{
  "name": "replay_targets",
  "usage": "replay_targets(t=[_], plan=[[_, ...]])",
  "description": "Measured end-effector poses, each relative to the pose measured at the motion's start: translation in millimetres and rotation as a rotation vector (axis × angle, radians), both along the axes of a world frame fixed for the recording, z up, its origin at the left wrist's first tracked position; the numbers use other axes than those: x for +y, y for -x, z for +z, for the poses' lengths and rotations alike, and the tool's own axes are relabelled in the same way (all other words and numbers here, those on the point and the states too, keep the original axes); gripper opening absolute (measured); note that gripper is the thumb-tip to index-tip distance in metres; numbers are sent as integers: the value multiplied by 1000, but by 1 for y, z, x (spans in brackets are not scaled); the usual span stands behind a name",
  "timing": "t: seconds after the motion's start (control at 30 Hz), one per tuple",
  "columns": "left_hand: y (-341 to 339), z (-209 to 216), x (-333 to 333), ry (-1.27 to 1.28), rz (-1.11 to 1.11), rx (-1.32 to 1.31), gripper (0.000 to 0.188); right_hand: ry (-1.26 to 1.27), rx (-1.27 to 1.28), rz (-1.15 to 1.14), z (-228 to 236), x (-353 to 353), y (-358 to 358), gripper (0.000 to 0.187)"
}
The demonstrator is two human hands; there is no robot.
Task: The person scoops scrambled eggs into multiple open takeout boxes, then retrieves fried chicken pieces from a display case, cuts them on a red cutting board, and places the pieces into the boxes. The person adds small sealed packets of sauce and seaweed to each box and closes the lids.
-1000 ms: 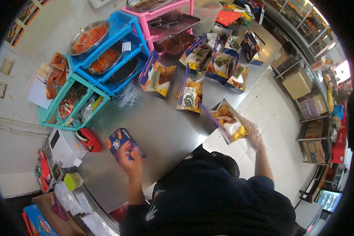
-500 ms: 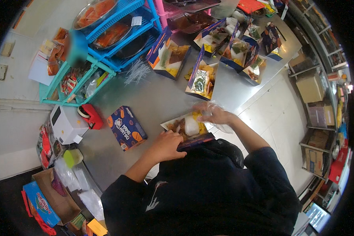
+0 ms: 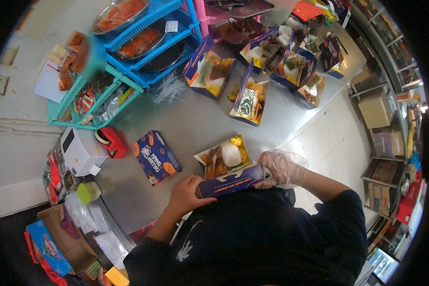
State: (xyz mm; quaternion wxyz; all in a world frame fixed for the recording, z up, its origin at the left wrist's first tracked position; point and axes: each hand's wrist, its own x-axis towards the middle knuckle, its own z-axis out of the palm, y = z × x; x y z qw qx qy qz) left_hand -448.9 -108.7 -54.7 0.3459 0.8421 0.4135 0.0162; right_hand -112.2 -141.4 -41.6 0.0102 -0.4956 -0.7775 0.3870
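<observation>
Close in front of me an open cardboard meal box (image 3: 199, 156) rests on the metal table. Inside it lie a white rounded mound of rice (image 3: 231, 155), brown fried pieces (image 3: 216, 167) and yellow bits (image 3: 244, 150). The box's dark purple lid (image 3: 231, 182) stands raised along the side nearest my body. My left hand (image 3: 188, 194), bare, grips the lid's left end with the thumb low and the fingers on the box's corner. At the right end, my right hand (image 3: 277, 168), in a clear plastic glove, pinches the lid; some fingertips are hidden.
A closed purple box (image 3: 156, 158) lies to the left. Several filled open boxes (image 3: 250, 100) stand farther back. Blue racks (image 3: 152, 43) hold food trays. A red tape dispenser (image 3: 113, 143) and a white printer (image 3: 83, 151) sit at the left edge. Shelving (image 3: 381, 143) runs along the right.
My right hand has left the food and come down to the lid's right end. The lid is raised, showing its outer face. My left hand has shifted slightly nearer, onto the lid's left end.
</observation>
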Motion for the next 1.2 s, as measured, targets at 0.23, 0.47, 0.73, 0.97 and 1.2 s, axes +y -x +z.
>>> replay_targets(t=[0.23, 0.47, 0.73, 0.97, 1.2], plan=[[2, -69, 67, 174, 419, -284, 46, 107, 499, -607, -65, 43, 3, 54], [-19, -80, 82, 664, 602, -277, 49, 134, 193, -615, -112, 34, 0, 46], [-61, -94, 52, 191, 513, -183, 52, 248, 5, -1016, -117, -23, 1, 57], [-44, -124, 26, 560, 565, -512, 31, 69, 346, -993, -154, -56, 13, 47], [-33, -148, 25, 689, 493, -439, 36, 290, 497, -1323, -95, -48, 46, 65]])
